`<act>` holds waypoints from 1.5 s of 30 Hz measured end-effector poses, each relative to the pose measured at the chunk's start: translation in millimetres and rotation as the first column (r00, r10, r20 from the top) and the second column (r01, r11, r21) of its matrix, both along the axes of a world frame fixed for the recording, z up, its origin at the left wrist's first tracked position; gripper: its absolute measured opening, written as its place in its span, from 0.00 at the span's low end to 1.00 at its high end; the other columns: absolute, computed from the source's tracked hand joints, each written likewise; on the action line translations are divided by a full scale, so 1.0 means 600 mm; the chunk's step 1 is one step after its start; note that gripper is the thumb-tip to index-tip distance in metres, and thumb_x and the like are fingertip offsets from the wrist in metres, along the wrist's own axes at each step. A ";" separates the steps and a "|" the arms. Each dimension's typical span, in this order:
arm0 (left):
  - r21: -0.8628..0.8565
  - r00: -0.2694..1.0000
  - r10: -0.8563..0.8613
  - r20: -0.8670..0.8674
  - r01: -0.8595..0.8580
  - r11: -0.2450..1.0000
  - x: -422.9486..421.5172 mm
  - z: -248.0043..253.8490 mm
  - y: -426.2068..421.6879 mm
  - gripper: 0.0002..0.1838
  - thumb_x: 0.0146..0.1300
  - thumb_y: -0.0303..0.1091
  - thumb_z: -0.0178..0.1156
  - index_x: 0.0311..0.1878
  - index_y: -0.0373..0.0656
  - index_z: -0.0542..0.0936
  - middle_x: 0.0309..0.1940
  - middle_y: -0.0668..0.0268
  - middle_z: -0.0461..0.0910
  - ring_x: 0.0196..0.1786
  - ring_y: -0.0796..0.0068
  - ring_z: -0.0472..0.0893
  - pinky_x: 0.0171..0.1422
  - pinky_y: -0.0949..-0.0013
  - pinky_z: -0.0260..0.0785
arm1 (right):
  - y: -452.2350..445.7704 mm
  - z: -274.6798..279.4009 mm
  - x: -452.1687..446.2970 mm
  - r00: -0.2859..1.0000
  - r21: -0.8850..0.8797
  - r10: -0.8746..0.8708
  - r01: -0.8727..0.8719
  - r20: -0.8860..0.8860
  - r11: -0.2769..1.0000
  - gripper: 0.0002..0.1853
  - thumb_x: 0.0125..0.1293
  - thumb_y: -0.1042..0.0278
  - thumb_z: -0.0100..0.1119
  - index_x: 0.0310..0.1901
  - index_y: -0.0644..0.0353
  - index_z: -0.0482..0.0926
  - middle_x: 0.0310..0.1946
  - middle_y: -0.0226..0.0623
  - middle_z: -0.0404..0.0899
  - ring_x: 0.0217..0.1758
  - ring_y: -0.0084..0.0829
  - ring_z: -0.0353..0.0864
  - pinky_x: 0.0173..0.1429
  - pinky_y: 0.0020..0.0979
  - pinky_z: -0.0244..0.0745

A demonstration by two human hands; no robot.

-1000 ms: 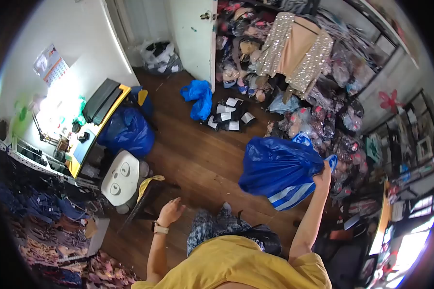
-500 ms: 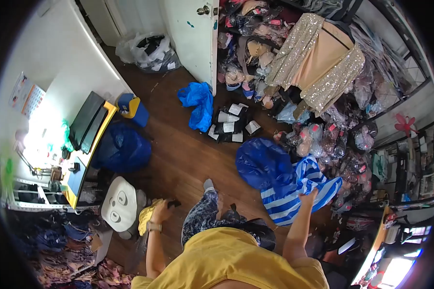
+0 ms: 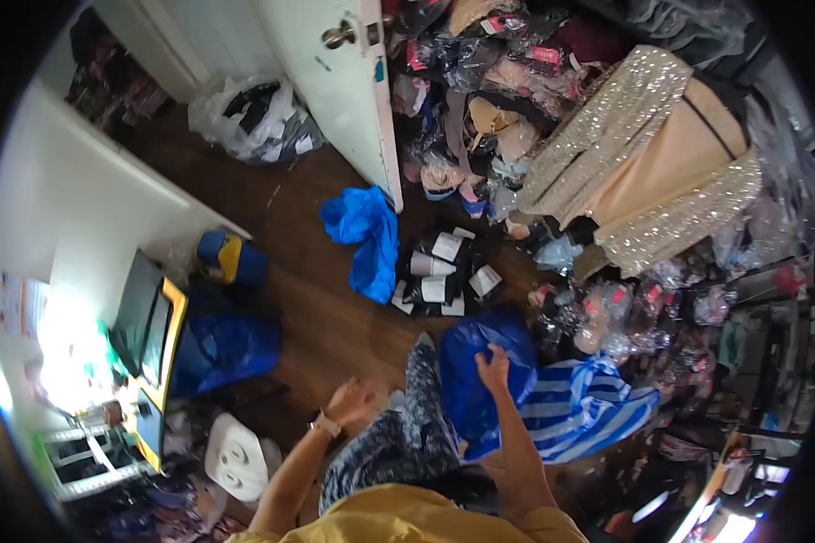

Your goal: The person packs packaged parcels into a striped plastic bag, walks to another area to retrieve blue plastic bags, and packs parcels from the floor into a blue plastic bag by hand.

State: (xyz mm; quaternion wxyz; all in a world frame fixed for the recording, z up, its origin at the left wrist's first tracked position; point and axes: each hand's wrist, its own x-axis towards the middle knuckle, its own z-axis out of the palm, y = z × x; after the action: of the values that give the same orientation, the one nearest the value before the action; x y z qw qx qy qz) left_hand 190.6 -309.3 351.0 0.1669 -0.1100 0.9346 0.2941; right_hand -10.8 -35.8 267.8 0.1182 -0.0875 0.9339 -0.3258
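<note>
My left hand [image 3: 351, 400], a band on its wrist, is over the floor left of my legs. It is slightly blurred, with its fingers loosely apart and nothing visible in them. My right hand [image 3: 493, 369] is over a dark blue plastic bag [image 3: 466, 398], fingers apart. Whether it touches the bag I cannot tell. Right of that bag, a blue-and-white striped plastic bag [image 3: 575, 425] lies spread out. Beyond the dark blue bag is a group of black packages with white labels [image 3: 433, 290]. A bright blue plastic bag [image 3: 371, 249] lies crumpled beside them.
Plastic-wrapped garments [image 3: 507, 81] are piled at the right, with a sequined jacket [image 3: 611, 127] on top. A white door [image 3: 335, 90] stands ajar. At the left are a desk [image 3: 167, 353], a yellow-and-blue bin [image 3: 231, 258] and a white stool [image 3: 237, 457].
My right hand has let go of the striped bag and moved left over the dark blue bag. My left hand has moved right, away from the yellow item, which is out of sight. The view has shifted.
</note>
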 end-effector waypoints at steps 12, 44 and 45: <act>0.115 0.821 0.422 0.384 -0.496 0.860 -0.217 -0.377 -0.204 0.31 0.54 0.49 0.52 0.54 0.34 0.61 0.44 0.45 0.68 0.50 0.49 0.67 0.51 0.57 0.61 | -0.221 -0.367 -0.061 0.687 0.303 0.160 -0.502 0.709 0.810 0.33 0.49 0.49 0.55 0.58 0.44 0.59 0.61 0.45 0.47 0.64 0.53 0.41 0.59 0.60 0.41; 0.226 0.366 0.911 -0.191 -0.887 0.403 -0.119 -0.741 -0.330 0.55 0.42 0.48 0.66 0.59 0.24 0.41 0.59 0.41 0.40 0.63 0.49 0.46 0.66 0.59 0.39 | -0.622 -0.594 -0.198 0.378 0.301 0.787 -0.773 -0.488 0.558 0.23 0.53 0.51 0.56 0.42 0.62 0.72 0.56 0.56 0.53 0.57 0.54 0.58 0.55 0.49 0.60; 0.227 0.339 0.941 -0.001 -0.916 0.331 -0.107 -0.760 -0.324 0.61 0.37 0.50 0.68 0.59 0.23 0.36 0.60 0.39 0.34 0.64 0.48 0.42 0.67 0.58 0.36 | -0.636 -0.608 -0.192 0.493 0.293 0.771 -0.728 -0.403 0.619 0.23 0.52 0.50 0.56 0.40 0.63 0.73 0.58 0.59 0.48 0.57 0.57 0.57 0.55 0.52 0.59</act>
State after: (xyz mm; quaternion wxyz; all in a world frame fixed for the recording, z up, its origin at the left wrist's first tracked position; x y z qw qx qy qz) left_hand 126.4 -504.0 -104.9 -0.0838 -0.5881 0.6808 0.4286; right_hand -126.0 -417.2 -97.0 0.0094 -0.5591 0.8117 -0.1687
